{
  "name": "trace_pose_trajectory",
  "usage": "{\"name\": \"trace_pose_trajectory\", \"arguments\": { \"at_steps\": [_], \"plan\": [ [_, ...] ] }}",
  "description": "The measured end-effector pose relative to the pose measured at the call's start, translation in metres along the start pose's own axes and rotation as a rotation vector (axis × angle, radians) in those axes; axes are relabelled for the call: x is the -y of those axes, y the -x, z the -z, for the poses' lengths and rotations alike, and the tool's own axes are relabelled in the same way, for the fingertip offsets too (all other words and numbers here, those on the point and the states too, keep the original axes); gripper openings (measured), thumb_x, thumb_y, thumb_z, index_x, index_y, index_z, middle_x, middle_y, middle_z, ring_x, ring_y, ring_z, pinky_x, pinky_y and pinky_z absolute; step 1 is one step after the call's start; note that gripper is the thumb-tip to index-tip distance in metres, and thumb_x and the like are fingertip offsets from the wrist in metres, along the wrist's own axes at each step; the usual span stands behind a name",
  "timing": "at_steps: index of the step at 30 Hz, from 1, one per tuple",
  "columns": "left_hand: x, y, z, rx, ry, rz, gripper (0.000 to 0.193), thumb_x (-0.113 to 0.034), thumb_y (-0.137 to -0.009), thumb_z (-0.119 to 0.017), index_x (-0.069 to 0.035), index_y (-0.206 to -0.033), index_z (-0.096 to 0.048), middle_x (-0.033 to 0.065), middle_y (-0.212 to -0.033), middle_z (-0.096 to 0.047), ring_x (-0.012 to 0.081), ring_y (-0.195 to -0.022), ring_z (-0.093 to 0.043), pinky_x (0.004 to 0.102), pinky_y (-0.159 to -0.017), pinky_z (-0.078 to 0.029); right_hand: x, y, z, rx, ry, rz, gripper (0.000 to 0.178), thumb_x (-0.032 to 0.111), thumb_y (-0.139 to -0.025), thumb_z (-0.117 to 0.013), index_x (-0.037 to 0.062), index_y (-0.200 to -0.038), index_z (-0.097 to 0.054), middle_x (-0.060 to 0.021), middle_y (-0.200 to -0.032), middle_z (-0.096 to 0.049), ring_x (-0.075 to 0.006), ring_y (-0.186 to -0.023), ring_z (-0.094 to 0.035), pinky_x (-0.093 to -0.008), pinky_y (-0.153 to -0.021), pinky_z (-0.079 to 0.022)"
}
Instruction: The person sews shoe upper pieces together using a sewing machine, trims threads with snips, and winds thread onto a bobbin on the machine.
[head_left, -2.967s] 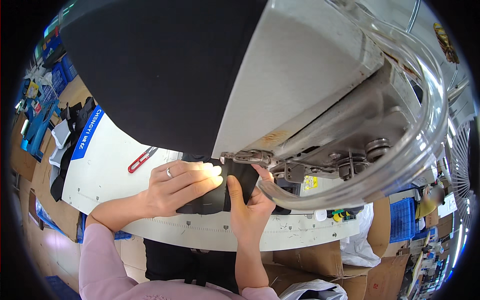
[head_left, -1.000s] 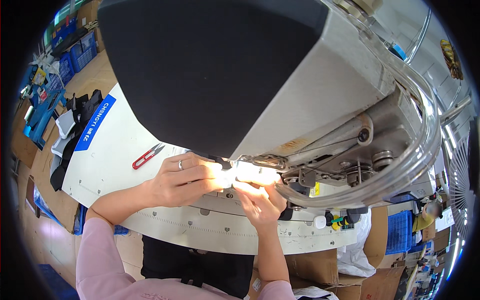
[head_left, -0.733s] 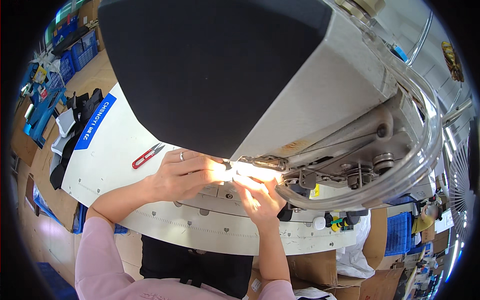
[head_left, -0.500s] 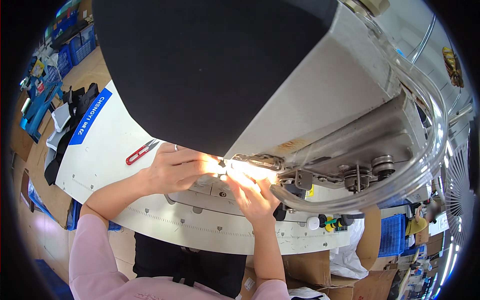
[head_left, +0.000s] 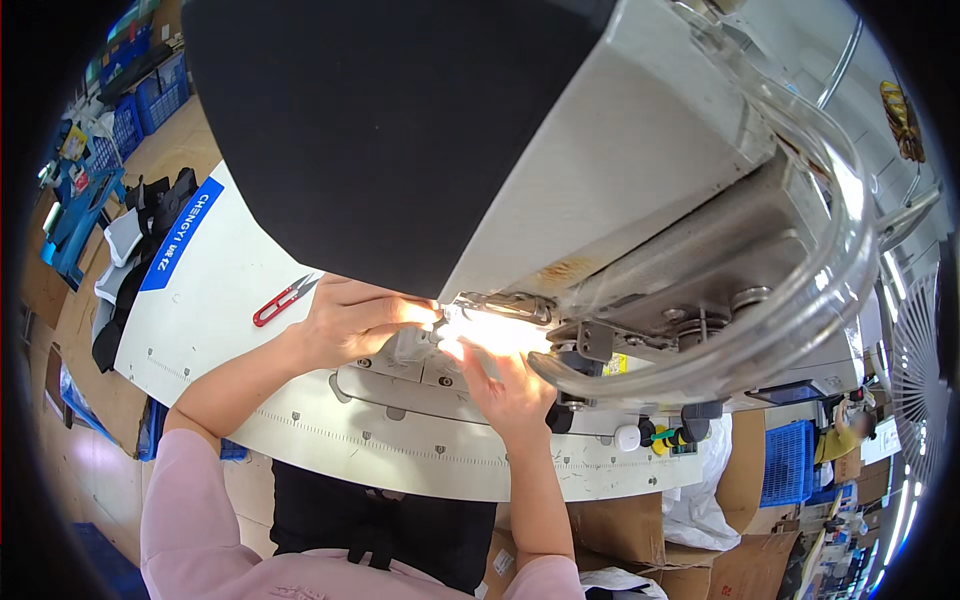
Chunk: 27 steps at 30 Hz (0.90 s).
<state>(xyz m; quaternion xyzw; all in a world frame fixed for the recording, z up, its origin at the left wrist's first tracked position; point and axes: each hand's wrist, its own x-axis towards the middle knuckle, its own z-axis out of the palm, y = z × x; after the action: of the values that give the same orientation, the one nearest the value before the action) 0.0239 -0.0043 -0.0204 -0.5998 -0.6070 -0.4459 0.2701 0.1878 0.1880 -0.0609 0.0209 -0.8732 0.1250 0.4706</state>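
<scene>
A white-grey sewing machine head [head_left: 590, 190] leans over the white table [head_left: 400, 465], with a bright lamp glare under it. At the left edge of this glare my left hand [head_left: 350, 322] has its thumb and fingers pinched together. Whatever it pinches is too small and washed out to name. My right hand [head_left: 510, 395] reaches up under the machine head, its fingertips close to the left hand's. Glare hides those fingertips and anything between them. Red-handled thread snips [head_left: 284, 300] lie on the table beside my left hand.
A large black shape [head_left: 370, 130] blocks the upper middle. A clear curved tube [head_left: 835, 290] bows around the machine's right side. Dark fabric pieces [head_left: 150, 215] lie past the table's left edge. Small bottles or spools [head_left: 670, 437] stand at right, above cardboard boxes [head_left: 620, 525].
The machine head sits slightly farther left in the picture. My hands stay beneath it; the right fingertips have shifted a little, and the left hand keeps its pinch.
</scene>
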Motion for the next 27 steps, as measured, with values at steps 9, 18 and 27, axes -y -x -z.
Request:
{"name": "trace_pose_trajectory", "arguments": {
  "at_steps": [9, 18, 27],
  "plan": [
    [0.015, 0.006, 0.014, 0.213, -0.372, 0.007, 0.052, -0.003, -0.065, -0.080, -0.005, -0.115, -0.070, 0.0117, -0.110, -0.069, 0.0317, -0.095, -0.067, 0.0432, -0.080, -0.054, 0.027, -0.009, 0.012, 0.040, -0.068, -0.107, 0.029, 0.022, -0.077, -0.083, 0.0060, -0.100, -0.075, -0.0098, -0.106, -0.074, -0.0282, -0.092, -0.069, -0.0407, -0.086, -0.053],
    [-0.078, -0.023, 0.061, -0.400, 0.026, 0.542, 0.053, 0.001, -0.075, -0.074, 0.005, -0.127, -0.063, 0.0088, -0.096, -0.062, 0.0210, -0.083, -0.065, 0.0297, -0.075, -0.052, 0.133, -0.036, -0.018, 0.013, -0.398, -0.216, 0.051, 0.012, -0.080, -0.086, 0.0007, -0.126, -0.067, -0.0138, -0.118, -0.069, -0.0291, -0.095, -0.067, -0.0361, -0.076, -0.054],
    [-0.075, 0.032, 0.123, 0.041, 0.322, 0.622, 0.054, -0.044, -0.097, -0.060, 0.005, -0.121, -0.065, 0.0195, -0.132, -0.061, 0.0275, -0.121, -0.056, 0.0370, -0.103, -0.041, 0.157, -0.033, 0.004, 0.253, -0.735, -0.205, 0.031, 0.011, -0.081, -0.084, -0.0014, -0.105, -0.068, -0.0157, -0.090, -0.064, -0.0345, -0.079, -0.061, -0.0399, -0.070, -0.048]
  ]
}}
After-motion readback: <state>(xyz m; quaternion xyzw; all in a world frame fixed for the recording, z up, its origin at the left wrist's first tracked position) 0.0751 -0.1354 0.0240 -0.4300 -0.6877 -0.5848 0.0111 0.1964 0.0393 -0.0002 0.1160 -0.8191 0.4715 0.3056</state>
